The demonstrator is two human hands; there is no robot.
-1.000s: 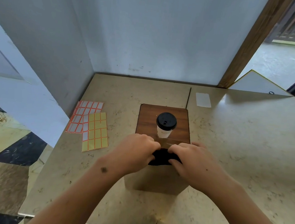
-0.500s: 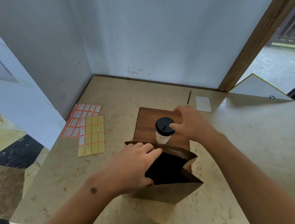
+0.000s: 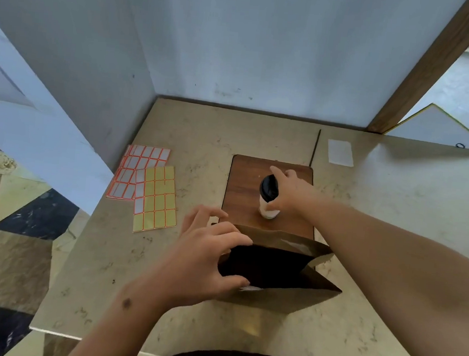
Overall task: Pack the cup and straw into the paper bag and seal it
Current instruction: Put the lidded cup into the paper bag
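— What stood on the table [image 3: 394, 220]?
— The paper bag [image 3: 280, 292], mouth open and dark inside (contents couldn't be told), near the wooden board [image 3: 244, 184].
— And the fingers?
— The left hand [image 3: 206, 263] gripped the bag's rim; the right hand [image 3: 290, 194] was wrapped around the tilted cup [image 3: 268, 198] on the board. The sticker sheets [image 3: 147, 184] looked blank.

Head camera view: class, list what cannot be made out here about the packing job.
- Straw: none identifiable in the head view.
- Brown paper bag interior: black with shadow, contents unknown.
- White cup with black lid: right hand covers its far side.
- Left hand fingertips: hidden inside the bag mouth.
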